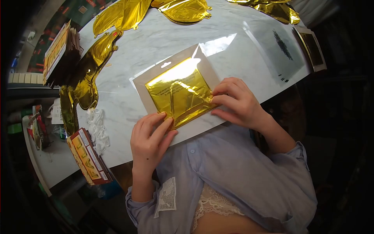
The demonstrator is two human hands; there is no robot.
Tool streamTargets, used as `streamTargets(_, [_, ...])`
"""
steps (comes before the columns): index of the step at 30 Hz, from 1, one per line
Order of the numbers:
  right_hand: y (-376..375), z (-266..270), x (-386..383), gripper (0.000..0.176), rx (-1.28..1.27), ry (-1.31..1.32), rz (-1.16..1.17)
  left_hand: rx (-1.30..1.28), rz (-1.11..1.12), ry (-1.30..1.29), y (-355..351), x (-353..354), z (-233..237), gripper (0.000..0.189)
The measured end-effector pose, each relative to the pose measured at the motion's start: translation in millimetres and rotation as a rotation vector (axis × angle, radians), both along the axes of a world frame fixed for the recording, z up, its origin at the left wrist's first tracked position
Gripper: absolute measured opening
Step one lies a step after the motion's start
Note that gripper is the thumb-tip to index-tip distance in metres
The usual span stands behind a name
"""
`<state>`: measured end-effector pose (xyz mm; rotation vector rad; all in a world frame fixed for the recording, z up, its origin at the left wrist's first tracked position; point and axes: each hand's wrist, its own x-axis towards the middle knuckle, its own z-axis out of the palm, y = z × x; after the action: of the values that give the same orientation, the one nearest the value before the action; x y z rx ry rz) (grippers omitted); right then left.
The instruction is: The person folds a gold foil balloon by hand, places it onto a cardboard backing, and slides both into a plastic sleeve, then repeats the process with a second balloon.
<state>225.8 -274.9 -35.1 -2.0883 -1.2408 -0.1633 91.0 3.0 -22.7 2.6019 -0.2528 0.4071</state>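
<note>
A clear plastic bag (pixel 137 89) lies at a slant on the marble-patterned table in front of me. Inside it is a beige card (pixel 145 97) with a hang hole at its top. Over the card sits a folded gold foil balloon (pixel 183 84), with small dark print showing across it. My left hand (pixel 150 138) is closed at the bag's lower left corner, fingertips on the gold foil. At the lower right edge, my right hand (pixel 237 102) pinches the bag between thumb and fingers. The undersides of both grips are hidden.
Gold foil balloons (pixel 124 15) lie flat along the far and left table edges. A stack of printed cards (pixel 58 54) stands at left, with more cards (pixel 87 158) at the near left edge. White strings (pixel 97 128) lie beside them. Clear bags (pixel 276 54) lie at right.
</note>
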Motion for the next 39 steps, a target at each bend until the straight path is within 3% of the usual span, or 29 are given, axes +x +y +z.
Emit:
streamTargets(5, [-3.7, -4.9, 8.5, 0.024, 0.012, 0.019, 0.011, 0.054, -0.027, -0.033, 2.2, -1.9, -3.9, 0.039])
streamTargets(15, [3.5, -2.1, 17.1, 0.023, 0.002, 0.026, 0.057, 0.067, -0.002, -0.060, 7.1, -7.3, -9.0, 0.040])
streamTargets(19, [-9.8, 23.2, 36.6, 0.024, -0.048, 0.302, 0.207, 0.039, -0.043, 0.011, 8.5, -5.1, 9.4, 0.038])
streamTargets(20, [-18.4, 32.0, 46.2, 0.021, -0.015, 0.294, 0.081, 0.039, -0.068, 0.049, 8.4, -2.9, 14.9, 0.037])
streamTargets(22, [-36.5, 40.2, 95.6, 0.012, 0.092, 0.033, -0.212, 0.008, -0.085, 0.021, 10.0, 2.9, 16.3, 0.035])
streamTargets(24, [-62.1, 44.7, 154.2, 0.009, 0.035, -0.109, -0.517, -0.011, -0.101, -0.016, 10.4, 12.0, 19.3, 0.028])
streamTargets(26, [-90.7, 27.8, 215.3, 0.009, -0.165, -0.225, -0.625, -0.056, -0.105, -0.031, 7.0, 29.9, 24.2, 0.025])
streamTargets(27, [-95.4, 23.8, 232.5, 0.010, -0.263, -0.292, -0.589, -0.041, -0.145, 0.045, 10.8, 38.1, 23.9, 0.036])
streamTargets(31, [-89.3, 15.8, 262.1, 0.010, -0.600, -0.412, -0.446, 0.091, -0.151, 0.125, 3.0, 65.7, 21.5, 0.049])
streamTargets(34, [-80.8, 14.0, 265.5, 0.011, -0.639, -0.450, -0.418, 0.174, -0.255, 0.258, 0.0, 73.9, 3.6, 0.059])
streamTargets(39, [-78.1, 13.9, 269.3, 0.012, -0.683, -0.465, -0.410, 0.197, -0.212, 0.211, -4.6, 73.5, -10.2, 0.062])
